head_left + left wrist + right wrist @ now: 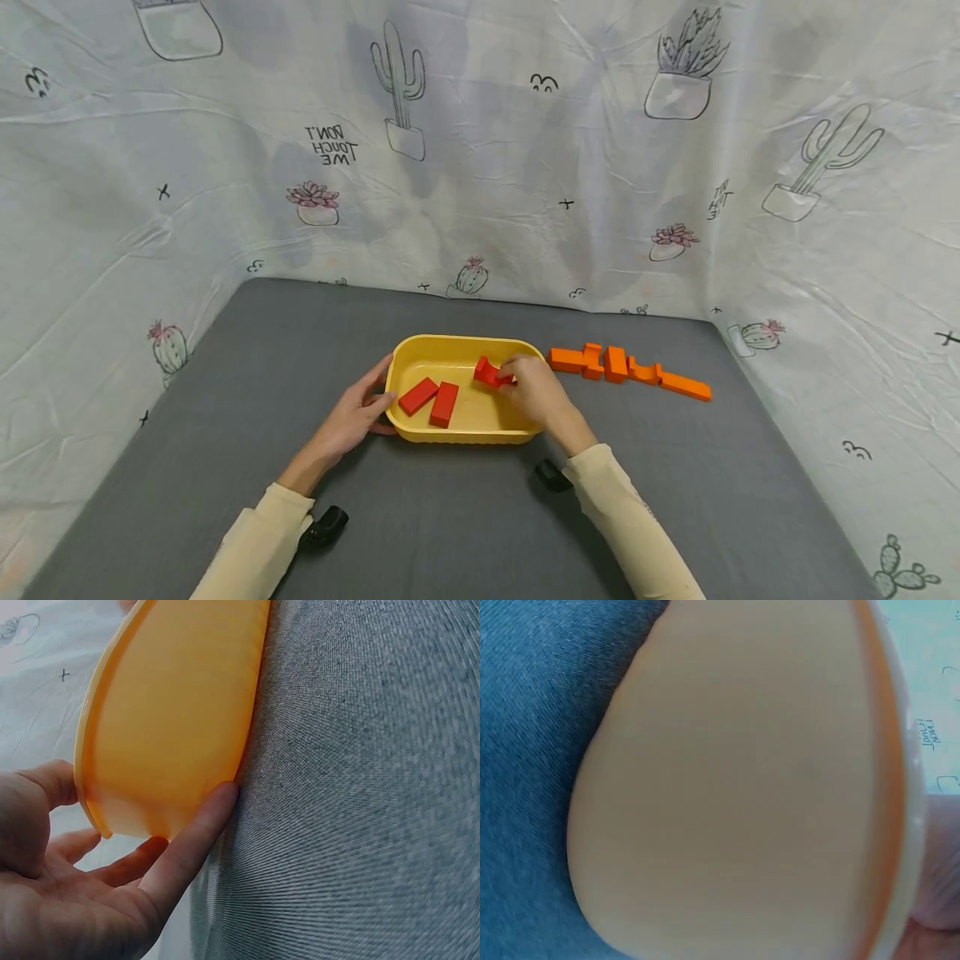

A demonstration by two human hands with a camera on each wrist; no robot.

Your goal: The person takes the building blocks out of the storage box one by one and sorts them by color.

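Observation:
A yellow plastic tub [480, 436] stands on the grey cloth, with two red rectangular blocks [417, 397] lying in its left half. My left hand [362, 407] holds the tub's left end; in the left wrist view its thumb is at the rim and its fingers lie against the outer wall. My right hand [536, 390] reaches over the right side into the tub and pinches a red block with a curved notch [489, 372], partly hidden by the fingers. The tub's outer wall [727, 780] fills most of the right wrist view, hiding the fingertips there.
Several orange blocks [615, 364], some notched, form a row on the grey tabletop [420, 517] to the right of the tub. White cloth printed with cacti [480, 167] hangs behind and at both sides.

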